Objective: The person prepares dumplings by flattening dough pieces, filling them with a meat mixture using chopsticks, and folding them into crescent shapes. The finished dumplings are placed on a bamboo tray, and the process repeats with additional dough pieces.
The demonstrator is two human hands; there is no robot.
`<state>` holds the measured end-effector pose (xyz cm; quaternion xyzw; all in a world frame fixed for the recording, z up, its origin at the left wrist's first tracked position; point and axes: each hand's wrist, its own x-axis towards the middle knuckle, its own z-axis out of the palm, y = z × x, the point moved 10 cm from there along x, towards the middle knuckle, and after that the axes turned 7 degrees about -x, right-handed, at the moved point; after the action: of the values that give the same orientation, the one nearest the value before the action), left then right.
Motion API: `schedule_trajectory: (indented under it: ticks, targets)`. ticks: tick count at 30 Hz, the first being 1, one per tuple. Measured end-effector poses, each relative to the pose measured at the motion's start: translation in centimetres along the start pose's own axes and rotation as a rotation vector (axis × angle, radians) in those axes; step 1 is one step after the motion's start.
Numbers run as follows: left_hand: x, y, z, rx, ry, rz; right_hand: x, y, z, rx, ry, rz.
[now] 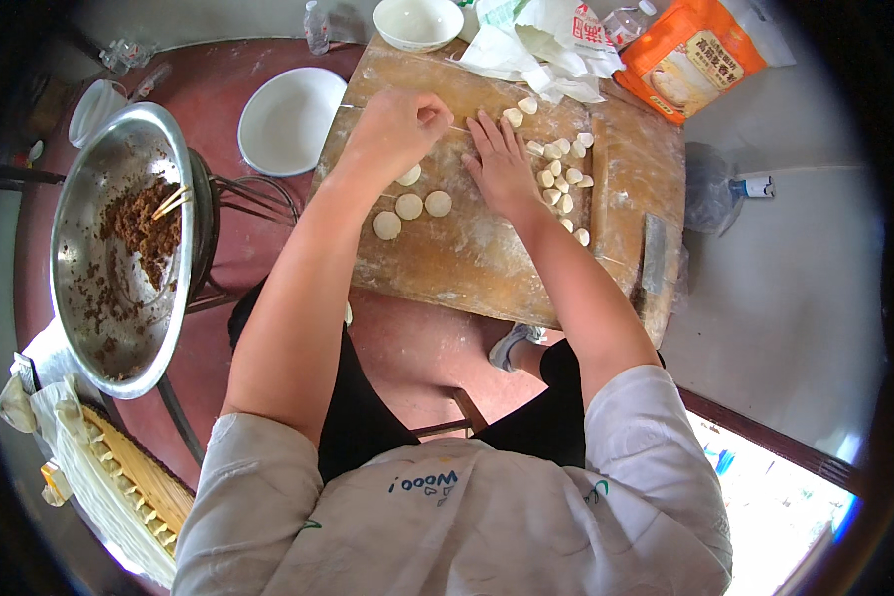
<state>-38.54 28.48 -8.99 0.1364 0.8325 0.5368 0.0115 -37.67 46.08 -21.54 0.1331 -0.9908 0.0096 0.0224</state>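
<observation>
My left hand (402,123) hovers over the far left of a floured wooden board (484,261), fingers curled and thumb near the index finger. Whether anything is pinched there is not clear. My right hand (501,160) lies palm down on the board with its fingers extended; whatever may be under the palm is hidden. Nearer me than the left hand are several flat dough rounds (410,206), one partly covered by my left forearm. Small cut dough pieces (555,167) are scattered to the right of my right hand.
Left of the board stands a steel basin (82,276) holding brown filling (145,231) and chopsticks (171,203). A white basin (287,123) is nearby. White bowl (417,26), plastic bags (540,45) and an orange flour bag (693,63) line the far edge. Dumplings (130,492) lie lower left.
</observation>
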Motion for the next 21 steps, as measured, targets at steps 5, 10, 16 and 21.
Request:
schedule_trajectory:
  ticks: [5,10,16,21]
  targets:
    - [-1.0,-0.3,0.0,0.084,-0.049,-0.023,-1.1,-0.9,-0.2,-0.083,-0.049,0.001]
    - [-0.8,0.1,0.0,0.038,-0.034,0.025,-1.1,-1.1,-0.5,-0.172,-0.079,0.009]
    - [0.0,-0.5,-0.2,0.108,-0.008,-0.002,-3.4,3.5,-4.2,0.718,0.044,0.393]
    - [0.3,-1.0,-0.8,0.062,-0.005,0.002,-10.6,2.6,-1.6,0.423,0.123,0.481]
